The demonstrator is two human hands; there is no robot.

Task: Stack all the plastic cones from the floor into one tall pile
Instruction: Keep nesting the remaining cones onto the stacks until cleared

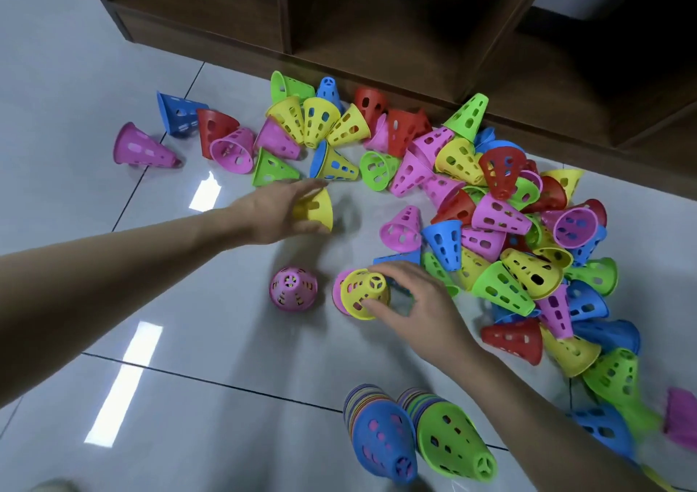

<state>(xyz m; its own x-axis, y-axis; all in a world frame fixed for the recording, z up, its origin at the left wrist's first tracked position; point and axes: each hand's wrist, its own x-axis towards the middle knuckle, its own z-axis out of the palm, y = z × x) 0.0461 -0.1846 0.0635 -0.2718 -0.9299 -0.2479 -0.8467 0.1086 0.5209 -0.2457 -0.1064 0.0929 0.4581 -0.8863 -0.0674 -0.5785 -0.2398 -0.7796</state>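
Observation:
Several perforated plastic cones in pink, yellow, green, blue and red lie scattered on the tiled floor [113, 303]. My left hand [279, 214] grips a yellow cone [317, 208] held on its side. My right hand [418, 303] holds another yellow cone [364, 293] that sits over a pink cone [338, 291]. A pink cone [293, 288] stands upright just left of it. Two tall stacks stand close to me, one topped blue [381, 438] and one topped green [452, 438].
A dark wooden shelf unit [377, 20] runs along the back, with cones against its base. The biggest heap [528, 227] spreads along the right side. Stray cones, pink [143, 148] and blue [177, 112], lie at the far left.

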